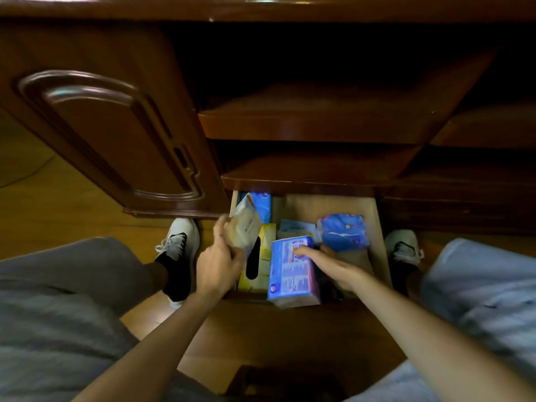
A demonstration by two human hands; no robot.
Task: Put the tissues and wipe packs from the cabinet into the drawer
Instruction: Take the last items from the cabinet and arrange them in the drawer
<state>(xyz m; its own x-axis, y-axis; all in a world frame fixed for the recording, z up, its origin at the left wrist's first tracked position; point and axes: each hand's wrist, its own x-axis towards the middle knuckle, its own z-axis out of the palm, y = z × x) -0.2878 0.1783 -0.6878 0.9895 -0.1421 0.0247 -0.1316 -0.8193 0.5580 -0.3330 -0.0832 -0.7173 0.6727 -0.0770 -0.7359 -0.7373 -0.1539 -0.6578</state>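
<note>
The drawer [380, 227] is crowded along its left side and front: a yellow tissue box [262, 256] and a blue pack [291, 271] stand side by side there. Bare wood shows at the back, middle to right. The shelf edge [298, 181] overhangs the drawer's back, and the open cabinet door [116, 134] flanks its left side.

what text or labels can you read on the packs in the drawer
None can be read.
Blue pack under the right hand: printed blocks, too blurred.
Beige pack in the left hand: faint marks, too blurred.
Blue wrap at the right: a small round mark, unreadable.
Yellow box: no text to make out.
Back blue pack: a small logo, too blurred.
</note>
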